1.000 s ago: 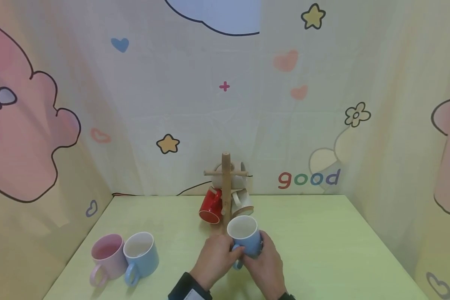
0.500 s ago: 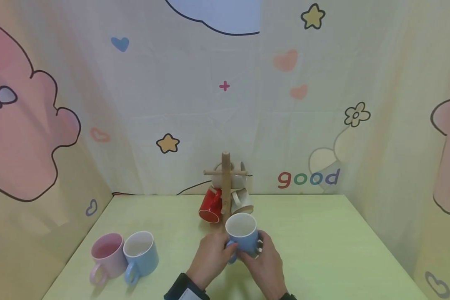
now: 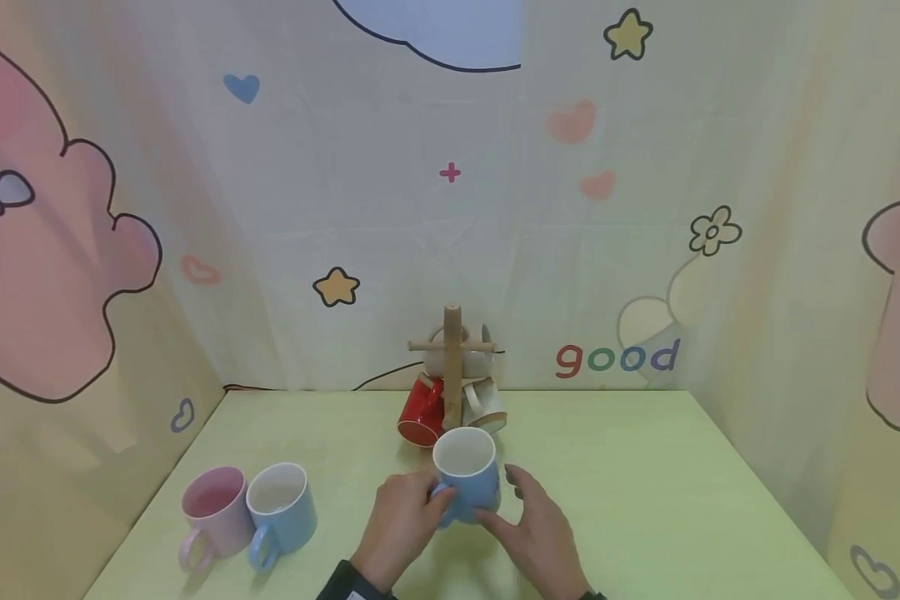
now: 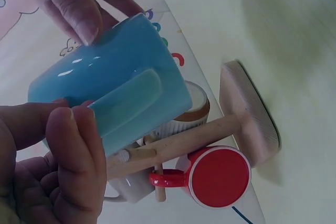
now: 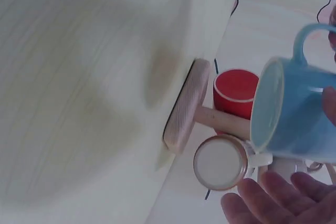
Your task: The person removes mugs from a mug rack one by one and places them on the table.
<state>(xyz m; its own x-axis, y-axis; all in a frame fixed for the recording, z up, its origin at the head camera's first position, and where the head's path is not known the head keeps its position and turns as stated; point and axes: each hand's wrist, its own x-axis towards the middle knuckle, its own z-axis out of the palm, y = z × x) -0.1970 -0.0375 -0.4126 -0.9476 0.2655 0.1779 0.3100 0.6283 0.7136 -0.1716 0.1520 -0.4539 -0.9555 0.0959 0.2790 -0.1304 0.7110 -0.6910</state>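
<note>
A light blue mug (image 3: pixel 474 493) is held upright above the table in front of the wooden mug tree (image 3: pixel 452 371). By its handle, my left hand (image 3: pixel 399 518) pinches it between thumb and fingers; the left wrist view shows the fingers curled at the handle (image 4: pixel 128 100). My right hand (image 3: pixel 543 533) is beside the mug, its thumb at the lower side and its other fingers spread away from the wall. Behind the held mug, a red mug (image 3: pixel 418 412) and a white mug with a brown rim (image 5: pixel 219 162) hang on the tree, with another whitish mug (image 3: pixel 480 364) higher up.
On the table's left stand a pink mug (image 3: pixel 223 527) and a second light blue mug (image 3: pixel 291 518), side by side with handles toward me. The tree's wooden base (image 4: pixel 245 114) rests on the pale green table (image 3: pixel 645 492). A patterned curtain (image 3: pixel 390 167) stands behind.
The held blue mug has shifted left, in front of the tree's post. My left hand has moved left with it, and my right hand's fingers have come off the mug's side.
</note>
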